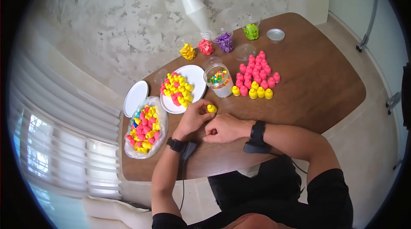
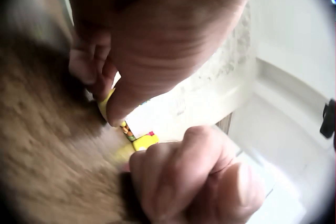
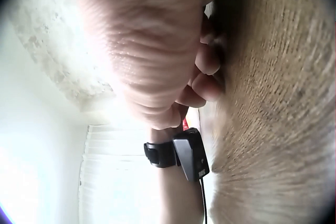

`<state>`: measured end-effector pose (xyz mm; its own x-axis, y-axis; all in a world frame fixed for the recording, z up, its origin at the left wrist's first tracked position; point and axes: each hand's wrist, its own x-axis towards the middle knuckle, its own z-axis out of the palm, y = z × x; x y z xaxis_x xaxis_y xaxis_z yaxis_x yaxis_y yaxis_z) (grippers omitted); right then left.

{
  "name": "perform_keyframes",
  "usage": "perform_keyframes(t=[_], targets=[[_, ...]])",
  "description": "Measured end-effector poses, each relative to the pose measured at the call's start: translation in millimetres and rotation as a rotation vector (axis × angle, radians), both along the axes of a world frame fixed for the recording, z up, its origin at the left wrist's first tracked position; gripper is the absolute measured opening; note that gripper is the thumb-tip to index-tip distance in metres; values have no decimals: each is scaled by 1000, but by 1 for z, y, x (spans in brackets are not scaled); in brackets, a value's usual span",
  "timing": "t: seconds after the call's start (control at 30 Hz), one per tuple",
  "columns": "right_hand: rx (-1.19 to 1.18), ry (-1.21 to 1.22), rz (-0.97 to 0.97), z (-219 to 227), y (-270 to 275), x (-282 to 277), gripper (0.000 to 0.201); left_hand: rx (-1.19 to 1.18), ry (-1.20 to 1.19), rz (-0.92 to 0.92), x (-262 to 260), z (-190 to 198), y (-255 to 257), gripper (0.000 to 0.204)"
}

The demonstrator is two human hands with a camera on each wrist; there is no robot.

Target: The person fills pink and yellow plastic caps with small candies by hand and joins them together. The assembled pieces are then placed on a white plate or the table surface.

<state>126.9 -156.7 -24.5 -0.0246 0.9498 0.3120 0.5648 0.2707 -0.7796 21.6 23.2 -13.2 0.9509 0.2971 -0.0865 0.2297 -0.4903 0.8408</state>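
Observation:
In the head view, my left hand (image 1: 193, 119) pinches a small yellow bottle-shaped piece (image 1: 211, 108) between thumb and fingertips, low over the brown table (image 1: 299, 100). The left wrist view shows the same piece (image 2: 106, 104) partly covered by the fingers. Just beside it, my right hand (image 1: 227, 128) rests on the tabletop with its fingers curled in and nothing visible in them. Ahead and to the right stand rows of pink pieces (image 1: 257, 74), with several yellow pieces (image 1: 260, 92) along their near edge.
A clear jar (image 1: 223, 91) of colourful bits stands ahead. Left of it, a white plate (image 1: 198, 77) bears mixed pink and yellow pieces, beside a plastic bag (image 1: 162, 105) of more and a white lid (image 1: 136, 98). Several cups, including a purple-filled one (image 1: 224, 42), line the back.

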Motion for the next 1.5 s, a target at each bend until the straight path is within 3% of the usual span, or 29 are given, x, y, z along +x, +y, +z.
perform_keyframes(t=[0.17,0.37,0.73,0.87,0.97,1.07,1.13,1.2,1.33,1.5], targets=[[37,26,29,-8,1,2,25,-242,68,-136,20,25,-9,38],[46,31,62,-7,0,4,25,-239,209,-262,51,48,-22,35],[-21,48,13,-4,-1,3,28,-120,251,-406,98,46,-46,45],[-20,12,-8,-7,3,4,26,-112,252,-356,95,49,-49,42],[57,114,-1,-10,3,3,25,-27,249,-394,76,69,-42,31],[57,144,14,-12,6,4,25,-143,265,-249,42,114,-17,23],[42,131,19,-13,9,5,26,-13,60,-114,21,132,11,11],[-2,132,17,-11,10,6,26,109,84,149,1,145,40,11],[-9,128,11,-9,12,5,24,560,76,149,-31,107,82,31],[-41,194,16,-16,15,4,23,743,181,340,-30,58,43,40]])
